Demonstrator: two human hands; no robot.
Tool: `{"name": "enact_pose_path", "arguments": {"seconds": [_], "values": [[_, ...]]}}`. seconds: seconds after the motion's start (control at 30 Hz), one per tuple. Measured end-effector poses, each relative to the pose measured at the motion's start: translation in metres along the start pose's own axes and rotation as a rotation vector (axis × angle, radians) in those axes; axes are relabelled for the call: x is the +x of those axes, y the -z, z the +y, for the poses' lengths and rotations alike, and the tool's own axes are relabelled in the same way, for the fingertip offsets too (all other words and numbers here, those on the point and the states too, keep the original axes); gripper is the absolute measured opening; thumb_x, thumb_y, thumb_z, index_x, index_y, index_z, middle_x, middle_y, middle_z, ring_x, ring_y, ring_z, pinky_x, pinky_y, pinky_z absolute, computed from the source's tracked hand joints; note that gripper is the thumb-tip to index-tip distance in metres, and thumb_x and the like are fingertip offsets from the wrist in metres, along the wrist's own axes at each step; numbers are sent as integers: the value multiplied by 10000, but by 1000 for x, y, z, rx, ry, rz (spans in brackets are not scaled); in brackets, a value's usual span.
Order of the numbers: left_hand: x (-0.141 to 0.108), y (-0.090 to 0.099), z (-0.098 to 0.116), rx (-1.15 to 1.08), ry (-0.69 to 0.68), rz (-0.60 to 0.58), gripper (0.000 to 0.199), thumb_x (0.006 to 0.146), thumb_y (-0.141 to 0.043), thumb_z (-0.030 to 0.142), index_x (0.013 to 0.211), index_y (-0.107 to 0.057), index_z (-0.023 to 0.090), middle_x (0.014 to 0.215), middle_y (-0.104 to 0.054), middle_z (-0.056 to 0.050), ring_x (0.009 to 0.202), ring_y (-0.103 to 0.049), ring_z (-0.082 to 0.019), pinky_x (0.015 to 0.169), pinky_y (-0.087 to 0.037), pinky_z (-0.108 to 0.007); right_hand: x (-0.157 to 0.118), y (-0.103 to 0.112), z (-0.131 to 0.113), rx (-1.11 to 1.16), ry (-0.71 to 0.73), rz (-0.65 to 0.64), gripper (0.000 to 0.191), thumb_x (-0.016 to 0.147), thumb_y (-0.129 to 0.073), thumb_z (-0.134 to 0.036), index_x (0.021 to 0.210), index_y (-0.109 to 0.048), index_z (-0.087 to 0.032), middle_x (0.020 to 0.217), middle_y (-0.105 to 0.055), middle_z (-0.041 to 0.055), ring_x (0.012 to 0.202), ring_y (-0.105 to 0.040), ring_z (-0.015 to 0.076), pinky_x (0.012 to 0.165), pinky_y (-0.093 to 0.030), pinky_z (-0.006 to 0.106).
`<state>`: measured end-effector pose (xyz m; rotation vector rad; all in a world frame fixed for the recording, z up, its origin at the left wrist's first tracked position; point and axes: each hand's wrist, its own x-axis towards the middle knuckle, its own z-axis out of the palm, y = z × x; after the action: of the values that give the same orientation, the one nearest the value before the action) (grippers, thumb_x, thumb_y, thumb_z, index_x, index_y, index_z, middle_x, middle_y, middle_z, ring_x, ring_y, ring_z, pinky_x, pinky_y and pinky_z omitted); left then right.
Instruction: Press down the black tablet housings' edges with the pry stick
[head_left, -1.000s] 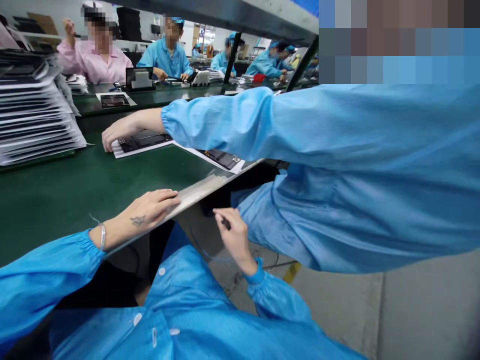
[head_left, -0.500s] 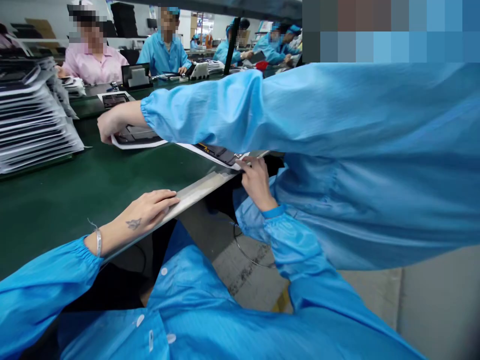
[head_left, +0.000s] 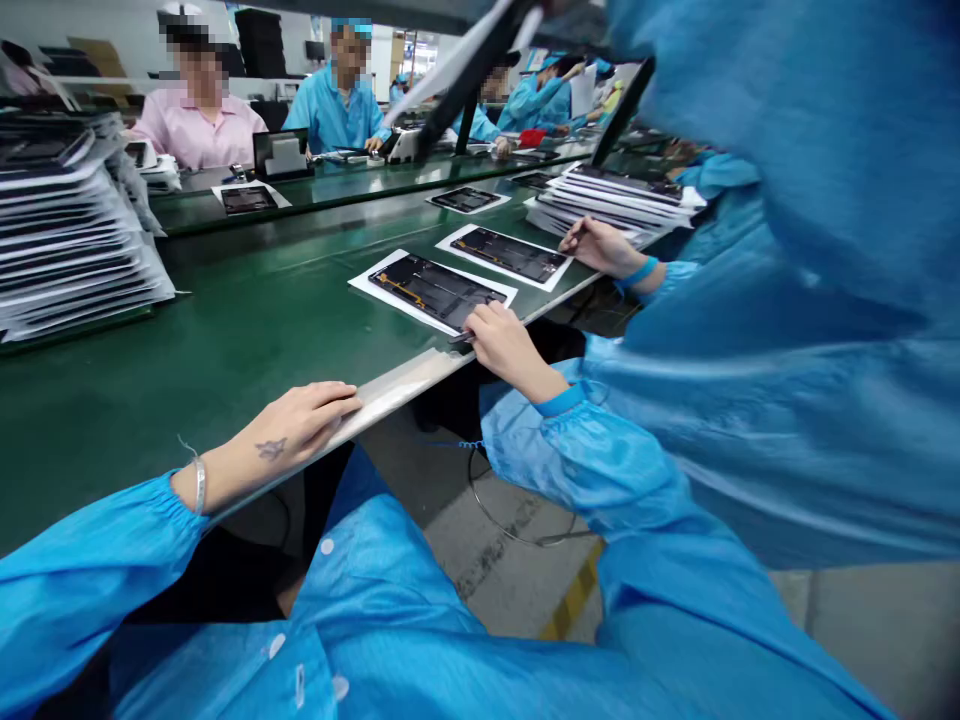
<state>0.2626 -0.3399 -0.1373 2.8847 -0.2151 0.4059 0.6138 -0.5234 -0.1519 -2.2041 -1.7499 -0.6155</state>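
Fingers (head_left: 487,322) on the right hand (head_left: 510,345) pinch a dark tool (head_left: 459,338) beside a black panel (head_left: 435,290) on white paper (head_left: 373,291).

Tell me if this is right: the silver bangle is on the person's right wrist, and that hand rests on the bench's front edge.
Not quite: the head view shows the silver bangle on the left wrist, not the right. That left hand does rest on the bench's front edge.

Blue-smocked co-worker (head_left: 337,105) across the far bench (head_left: 352,180)
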Motion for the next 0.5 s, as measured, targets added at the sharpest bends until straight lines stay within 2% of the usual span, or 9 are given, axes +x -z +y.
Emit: {"name": "enact_pose_path", "arguments": {"seconds": [0.17,0.27,0.37,0.5], "values": [[0,-1,0,1,-62,41,394,1033,-359,180,1354,-588,185,1402,-603,-145,1288,-590,-257,1014,-535,-403,-7,18,22,-56,100,-101,258,821,-438,-41,935,-633,-168,977,-638,139,915,-478,273,761,-336,373],[-1,-1,0,8,-47,41,392,1032,-377,184,1366,-580,204,1401,-605,-134,1282,-592,-254,1010,-532,-400,-9,30,36,-77,189,-173,331,814,-442,-37,1028,-648,-183,1037,-674,111,884,-492,244,738,-319,351],[-3,-3,-2,0,-31,34,396,1031,-387,186,1378,-573,231,1409,-602,-118,1289,-586,-245,1015,-524,-395,-9,40,39,-129,276,-219,361,804,-470,-33,1079,-644,-189,1056,-688,114,898,-485,250,703,-267,350],[-2,-5,-5,-5,-42,23,391,1041,-376,212,1378,-574,210,1420,-594,-135,1295,-582,-249,1023,-515,-403,-5,48,37,-173,398,-265,325,786,-460,10,994,-630,-172,997,-680,133,903,-481,249,700,-242,360]]}}
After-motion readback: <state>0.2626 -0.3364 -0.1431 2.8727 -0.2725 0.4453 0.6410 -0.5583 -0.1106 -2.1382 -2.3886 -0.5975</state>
